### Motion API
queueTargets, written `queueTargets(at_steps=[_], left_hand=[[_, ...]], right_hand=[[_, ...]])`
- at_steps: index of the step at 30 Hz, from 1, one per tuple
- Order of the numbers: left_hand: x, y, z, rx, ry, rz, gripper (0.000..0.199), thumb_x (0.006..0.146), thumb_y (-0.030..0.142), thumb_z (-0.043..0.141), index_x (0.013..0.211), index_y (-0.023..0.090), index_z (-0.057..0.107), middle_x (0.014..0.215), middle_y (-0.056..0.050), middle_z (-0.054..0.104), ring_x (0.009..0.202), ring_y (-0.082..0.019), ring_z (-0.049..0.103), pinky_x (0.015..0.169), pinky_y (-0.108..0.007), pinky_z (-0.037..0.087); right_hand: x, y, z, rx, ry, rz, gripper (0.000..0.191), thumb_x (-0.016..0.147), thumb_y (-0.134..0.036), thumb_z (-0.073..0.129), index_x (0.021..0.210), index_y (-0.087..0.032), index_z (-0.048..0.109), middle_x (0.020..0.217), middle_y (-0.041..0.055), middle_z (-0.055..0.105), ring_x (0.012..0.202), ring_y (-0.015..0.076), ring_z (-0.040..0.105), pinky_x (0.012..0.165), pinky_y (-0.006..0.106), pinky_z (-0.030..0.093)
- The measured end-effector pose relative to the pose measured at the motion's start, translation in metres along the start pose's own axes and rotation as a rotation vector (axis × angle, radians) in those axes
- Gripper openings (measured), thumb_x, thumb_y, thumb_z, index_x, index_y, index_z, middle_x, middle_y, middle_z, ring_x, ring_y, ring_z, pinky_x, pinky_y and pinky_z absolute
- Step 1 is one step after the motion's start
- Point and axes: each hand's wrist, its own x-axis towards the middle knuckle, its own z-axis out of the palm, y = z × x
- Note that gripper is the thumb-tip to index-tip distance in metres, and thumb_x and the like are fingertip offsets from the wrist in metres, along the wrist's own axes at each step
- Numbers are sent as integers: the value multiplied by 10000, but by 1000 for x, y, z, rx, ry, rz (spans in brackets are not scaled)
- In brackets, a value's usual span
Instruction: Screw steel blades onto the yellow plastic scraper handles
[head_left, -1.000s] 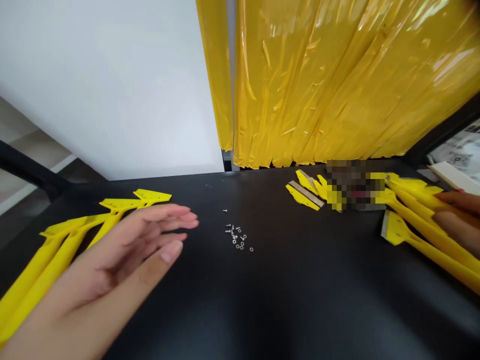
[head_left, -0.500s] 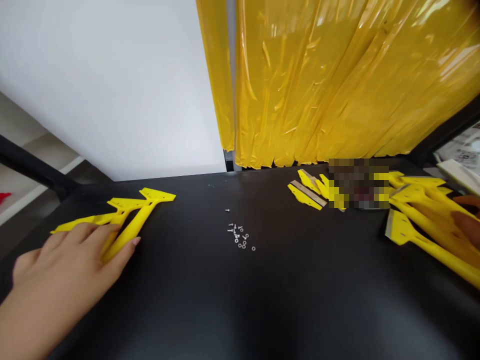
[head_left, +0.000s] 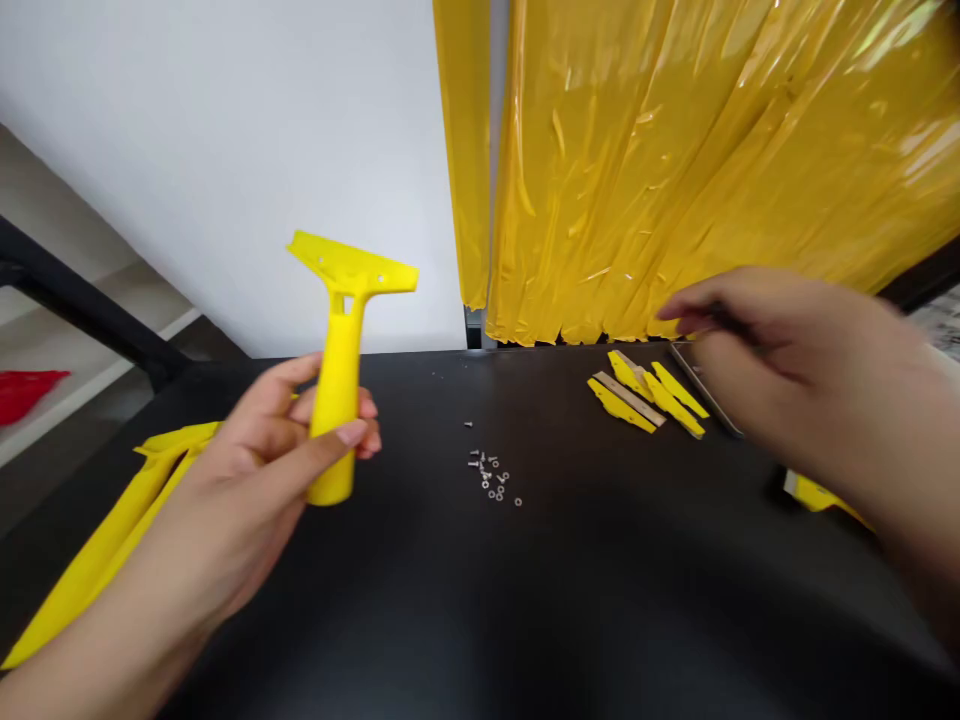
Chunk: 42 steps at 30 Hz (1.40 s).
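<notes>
Head camera, and the left hand [head_left: 259, 465] wraps its fingers round an upright yellow scraper handle [head_left: 336, 375], thumb across the front, above the black table [head_left: 420, 590], while the blurred right hand [head_left: 787, 350], half-curled, its grip impossible to tell, hangs near yellow plates [head_left: 673, 405], small screws and nuts [head_left: 486, 474] scattered between.

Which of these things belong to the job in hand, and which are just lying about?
Likely in the job:
yellow handle in the left hand
more handles at left
loose screws and rings
yellow plates near the right hand

Seemingly just around:
red item, far left
yellow sheeting
white panel
</notes>
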Motion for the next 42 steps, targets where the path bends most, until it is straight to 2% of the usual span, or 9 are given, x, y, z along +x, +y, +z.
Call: queueTargets(at_steps=[2,5,9,14,21,27,31,35,42], left_hand=[[-3,1,18,-120,-127,-89,454,908,265,802,1318,292,608,967,11,671,740,-130,627,682,-234,529],[-7,-4,36,-271,-249,-228,297,996,334,698,1282,308,619,804,48,559,535,-92,502,497,-222,451],[-8,-10,48,-330,-296,-404,163,1035,420,638,1117,281,613,819,39,602,507,-93,520,455,-218,462],[-7,-18,64,-352,-384,-482,252,1019,456,670,969,229,571,848,33,647,532,-98,588,480,-232,543],[-11,-41,65,-336,-418,-468,300,1060,534,558,1070,236,584,928,-13,752,413,-77,574,381,-188,490],[-10,-53,63,-427,-546,-541,360,1057,468,575,918,149,667,639,-55,698,507,-143,687,516,-211,585],[-10,-55,63,-463,-557,-537,300,1054,400,589,919,152,690,664,-49,710,474,-144,681,468,-211,581],[-12,-54,62,-450,-499,-530,254,1036,416,633,992,175,700,835,-55,773,395,-96,624,392,-184,527],[-10,-53,64,-416,-543,-549,368,1048,492,596,946,156,704,522,-19,649,363,-96,557,382,-151,505]], right_hand=[[7,-20,20,119,-108,-64,244,932,-204,554,1104,-236,724,1092,47,788,986,253,753,859,360,544],[4,-18,49,-21,-242,-39,264,947,-255,545,1129,-242,736,1049,33,807,898,253,767,786,354,546],[-9,10,73,-302,-359,34,302,996,-348,499,1022,-246,782,883,46,809,775,268,766,659,350,509],[-24,19,88,-358,-412,-3,381,997,-328,475,1057,-152,807,875,158,804,812,350,770,667,394,502],[-27,2,88,-267,-480,-112,312,1032,-360,498,1181,-300,766,1069,23,822,825,217,765,684,311,499],[-22,17,78,-433,-389,2,413,1037,-358,424,888,-181,765,787,152,761,733,329,725,606,376,408],[-29,16,86,-429,-426,-3,365,1005,-333,457,960,-166,778,739,145,750,670,320,711,575,373,382],[-31,12,94,-325,-453,-45,291,1006,-316,500,1136,-231,746,962,84,802,835,278,754,692,361,487],[-26,29,101,-219,-480,12,274,986,-339,556,1123,-165,719,1127,157,752,1035,324,725,922,431,535]])
